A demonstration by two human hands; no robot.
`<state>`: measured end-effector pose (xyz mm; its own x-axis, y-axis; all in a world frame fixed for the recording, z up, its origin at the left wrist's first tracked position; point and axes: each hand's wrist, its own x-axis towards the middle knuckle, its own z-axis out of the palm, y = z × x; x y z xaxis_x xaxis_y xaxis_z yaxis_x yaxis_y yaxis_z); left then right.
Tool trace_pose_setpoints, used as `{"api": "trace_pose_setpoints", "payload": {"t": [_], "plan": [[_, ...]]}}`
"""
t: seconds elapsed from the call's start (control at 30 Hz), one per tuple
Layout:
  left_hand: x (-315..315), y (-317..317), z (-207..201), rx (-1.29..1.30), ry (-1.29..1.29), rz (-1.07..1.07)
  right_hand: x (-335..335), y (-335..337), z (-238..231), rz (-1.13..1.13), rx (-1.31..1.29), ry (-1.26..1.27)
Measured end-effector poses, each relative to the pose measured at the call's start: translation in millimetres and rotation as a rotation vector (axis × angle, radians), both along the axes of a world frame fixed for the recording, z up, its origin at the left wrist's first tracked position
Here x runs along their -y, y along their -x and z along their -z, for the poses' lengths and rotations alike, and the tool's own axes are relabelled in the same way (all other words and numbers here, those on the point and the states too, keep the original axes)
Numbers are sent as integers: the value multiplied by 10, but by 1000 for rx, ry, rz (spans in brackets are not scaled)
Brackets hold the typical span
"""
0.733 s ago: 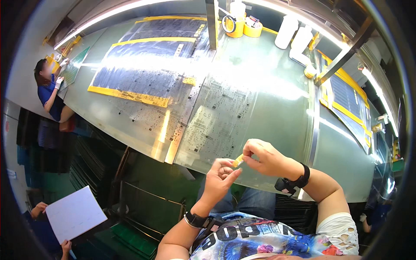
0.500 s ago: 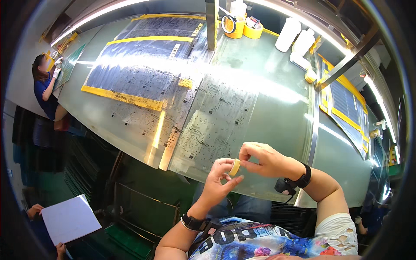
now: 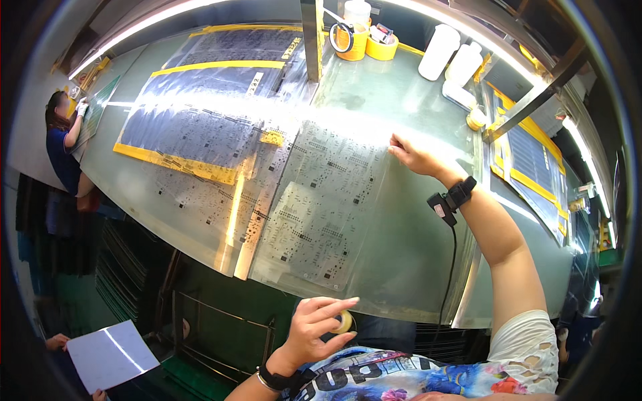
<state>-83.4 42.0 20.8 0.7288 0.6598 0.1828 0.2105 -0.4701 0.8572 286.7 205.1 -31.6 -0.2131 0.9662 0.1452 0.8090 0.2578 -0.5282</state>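
Note:
My left hand (image 3: 315,329), near my body at the table's front edge, has its fingers round a small roll of pale yellow tape (image 3: 344,323). Farther forward, over the table, my right hand (image 3: 416,155) is closed, fingertips together and pointing left. Whatever may be in that pinch is too small to make out. To its left lies a clear film sheet (image 3: 321,200) printed with dark circuit patterns, flat on the glass-like table top (image 3: 408,234). A black band with a small device and a cable sits on my right wrist.
Film panels edged in yellow tape (image 3: 187,113) lie left; another set (image 3: 535,164) lies right. White bottles (image 3: 440,53) and orange tape rolls (image 3: 381,48) stand at the back. A metal post (image 3: 311,40) rises there. One person works far left; another's hands hold a white board (image 3: 112,355).
My hands have parted. The right one has moved forward over the table, away from the tape roll; the left has drawn back toward my body, still holding the roll.

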Motion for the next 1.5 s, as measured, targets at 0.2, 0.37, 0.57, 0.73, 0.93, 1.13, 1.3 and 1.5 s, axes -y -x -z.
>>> {"api": "trace_pose_setpoints", "payload": {"t": [0.2,0.37,0.57,0.73,0.93,1.13,1.3,1.5], "plan": [[-19,-73,178,121,81,-141,-90,126,-184,209,-188,453],[-10,-112,233,172,110,-171,-90,96,-182,161,-103,411],[18,-58,254,154,200,-167,-69,60,-66,112,61,256],[36,-50,277,149,295,-193,-113,59,92,109,121,109],[74,-43,334,131,345,-231,-136,150,22,215,-7,224],[124,-55,363,132,488,-258,-123,82,140,258,-35,246],[153,-40,410,153,595,-269,-109,111,226,253,-90,91],[127,-65,417,166,647,-291,-111,130,125,258,-75,226]]}}
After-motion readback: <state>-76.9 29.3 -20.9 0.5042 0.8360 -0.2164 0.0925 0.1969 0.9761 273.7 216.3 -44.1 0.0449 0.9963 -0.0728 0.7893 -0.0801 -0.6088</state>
